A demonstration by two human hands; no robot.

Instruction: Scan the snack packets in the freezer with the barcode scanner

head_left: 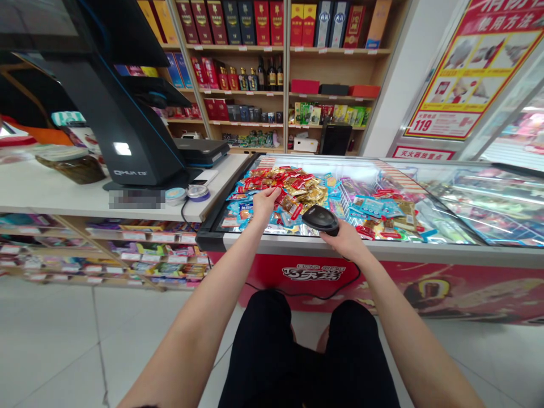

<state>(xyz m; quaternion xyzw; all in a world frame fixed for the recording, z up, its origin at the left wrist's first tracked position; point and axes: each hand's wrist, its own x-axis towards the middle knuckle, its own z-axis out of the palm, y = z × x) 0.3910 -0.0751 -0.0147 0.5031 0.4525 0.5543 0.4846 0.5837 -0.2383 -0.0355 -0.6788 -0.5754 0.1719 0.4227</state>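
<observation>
Red chest freezer point(442, 283) — snack packets point(280, 190) heaped inside.

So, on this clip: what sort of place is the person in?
Most likely a small convenience store, seen from the checkout: a point-of-sale terminal on the counter, a handheld barcode scanner in the right hand, shelves of boxed liquor, and a glass-topped display chest of snack packets.
</observation>
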